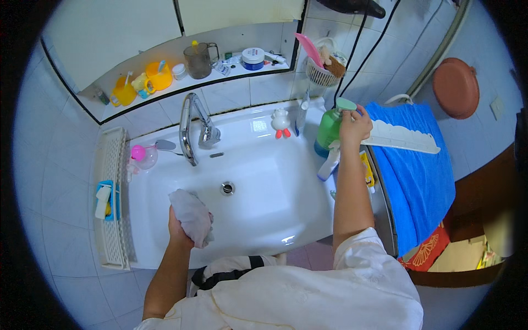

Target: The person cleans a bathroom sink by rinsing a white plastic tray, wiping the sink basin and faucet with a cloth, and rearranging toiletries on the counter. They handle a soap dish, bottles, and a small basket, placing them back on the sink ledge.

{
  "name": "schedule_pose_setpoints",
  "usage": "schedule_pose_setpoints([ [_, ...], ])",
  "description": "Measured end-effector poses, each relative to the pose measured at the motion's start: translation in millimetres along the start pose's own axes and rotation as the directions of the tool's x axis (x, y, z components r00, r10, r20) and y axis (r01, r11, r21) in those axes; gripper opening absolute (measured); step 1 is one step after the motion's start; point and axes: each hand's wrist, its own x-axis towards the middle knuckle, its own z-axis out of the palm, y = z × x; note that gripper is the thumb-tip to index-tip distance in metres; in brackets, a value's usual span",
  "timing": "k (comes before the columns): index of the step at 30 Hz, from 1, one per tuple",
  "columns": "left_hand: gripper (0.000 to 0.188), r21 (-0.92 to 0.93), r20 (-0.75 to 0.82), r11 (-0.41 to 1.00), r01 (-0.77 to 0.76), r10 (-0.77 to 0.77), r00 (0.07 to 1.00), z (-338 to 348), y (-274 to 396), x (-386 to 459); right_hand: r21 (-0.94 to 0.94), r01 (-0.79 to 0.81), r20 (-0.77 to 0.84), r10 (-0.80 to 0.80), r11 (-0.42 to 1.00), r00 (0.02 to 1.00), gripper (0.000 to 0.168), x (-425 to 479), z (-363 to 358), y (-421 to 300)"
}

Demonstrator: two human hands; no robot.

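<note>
A bunched, damp-looking grey-white cloth (192, 216) rests in my left hand (180, 231), over the left front of the white washbasin (272, 231). My right hand (355, 126) reaches to the basin's right back corner. Its fingers grip a green pump bottle (328, 128) just under the pale green pump head (345, 104). Part of the bottle is hidden by that hand, and I cannot tell whether its base is lifted. Below it lies a white spray bottle (329, 165), partly covered by my right forearm. The chrome faucet (187, 128) stands at the back, with no water seen running.
Left of the basin is a white slotted rack (109, 243) holding a blue soap holder (108, 200). A white duck-like figurine (281, 122) sits on the back ledge. Blue fabric (412, 185) drapes over an appliance at right. Yellow cups (160, 76) stand on the shelf; black cables (363, 53) hang down.
</note>
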Motion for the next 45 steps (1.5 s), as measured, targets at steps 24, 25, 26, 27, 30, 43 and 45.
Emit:
schedule_pose_setpoints([
  [24, 0.049, -0.132, 0.131, 0.991, 0.005, 0.013, 0.991, -86, 50, -21, 0.712, -0.583, 0.698, -0.483, 0.391, 0.528, 0.041, -125, -93, -300],
  [25, 0.049, -0.141, 0.113, 0.990, -0.020, 0.036, 0.993, -95, 56, -27, 0.681, -0.645, 0.721, -0.477, 0.347, 0.504, 0.041, -135, -91, -321],
  [26, 0.050, -0.148, 0.096, 0.988, -0.041, 0.056, 0.994, -104, 62, -34, 0.644, -0.702, 0.743, -0.468, 0.304, 0.478, 0.041, -145, -87, -341],
  [27, 0.050, -0.149, 0.091, 0.987, -0.052, 0.066, 0.994, -111, 69, -40, 0.660, -0.710, 0.715, -0.496, 0.245, 0.493, 0.037, -154, -78, -362],
  [30, 0.052, -0.158, 0.038, 0.986, -0.044, 0.050, 0.998, -120, 93, -51, 0.690, -0.708, 0.654, -0.549, 0.151, 0.520, 0.028, -184, -52, -432],
  [43, 0.056, -0.153, -0.047, 0.987, -0.042, 0.036, 0.998, -182, 106, -29, 0.747, -0.601, 0.594, -0.693, 0.286, 0.409, 0.018, -303, 152, -589],
  [45, 0.057, -0.105, -0.066, 0.993, -0.062, 0.055, 0.996, -187, 104, -25, 0.742, -0.626, 0.591, -0.675, 0.240, 0.442, 0.018, -305, 165, -588],
])
